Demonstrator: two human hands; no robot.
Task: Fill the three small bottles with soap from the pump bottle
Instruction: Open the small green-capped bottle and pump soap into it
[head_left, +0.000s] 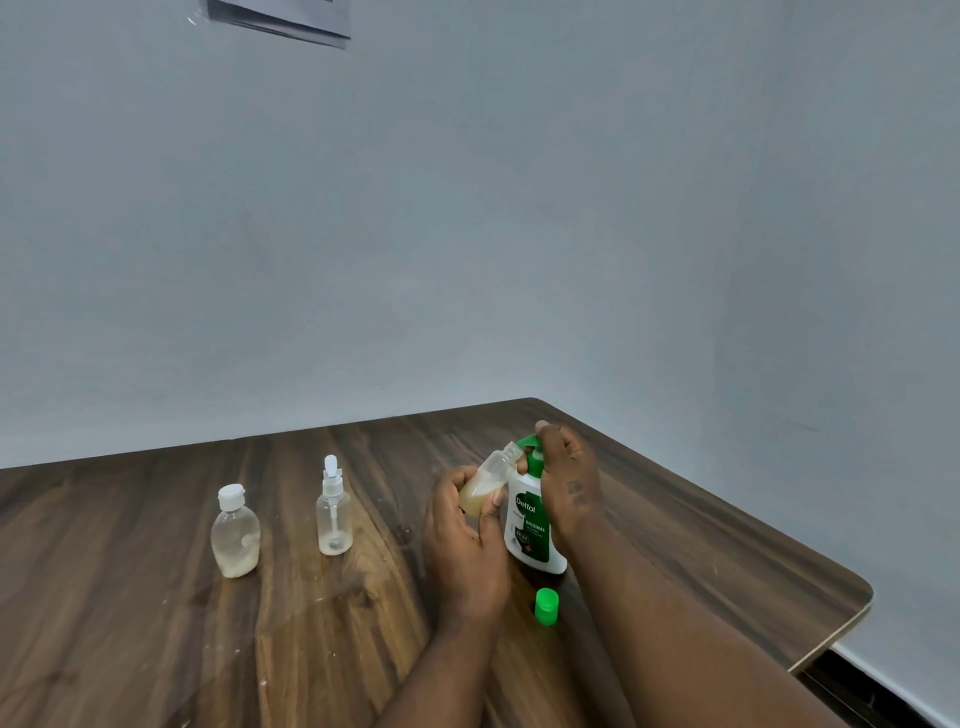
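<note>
A white pump bottle (532, 525) with a green label and green pump stands on the wooden table (156, 623). My right hand (569, 478) lies over its pump head, fingers draped down the side. My left hand (462, 530) grips a small clear bottle (491, 478), uncapped and tilted with its neck against the pump spout; yellowish soap fills its lower part. A small flip-cap bottle (235, 535) and a small spray bottle (334, 512) stand upright to the left, both capped. A green cap (546, 606) sits in front of the pump bottle.
The table's right edge and rounded corner (862, 597) lie close to my right arm. A grey wall rises behind the table, with a paper sheet (280, 21) taped high up.
</note>
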